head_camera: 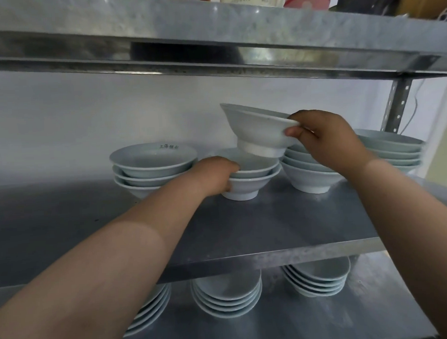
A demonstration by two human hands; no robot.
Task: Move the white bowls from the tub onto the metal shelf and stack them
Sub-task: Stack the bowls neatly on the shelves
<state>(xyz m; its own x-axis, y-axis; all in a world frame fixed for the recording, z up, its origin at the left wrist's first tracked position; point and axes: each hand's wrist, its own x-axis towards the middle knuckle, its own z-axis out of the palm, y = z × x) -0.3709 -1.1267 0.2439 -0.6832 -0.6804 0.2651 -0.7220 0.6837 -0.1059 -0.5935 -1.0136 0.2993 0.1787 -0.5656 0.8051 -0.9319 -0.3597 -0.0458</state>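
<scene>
My right hand point(326, 139) pinches the rim of a white bowl point(256, 129) and holds it tilted in the air above a short stack of two white bowls point(253, 178) on the middle metal shelf point(283, 225). My left hand point(217, 174) grips the left side of that short stack. Another stack of three bowls point(150, 164) stands to its left. A taller stack point(307, 176) stands to its right, partly behind my right hand. The tub is out of view.
A further bowl stack point(393, 149) sits at the far right by the perforated shelf post point(396, 105). The upper shelf point(211, 41) hangs close overhead, with containers on it. Plate and bowl stacks point(228, 297) fill the lower shelf. A white wall backs the shelves.
</scene>
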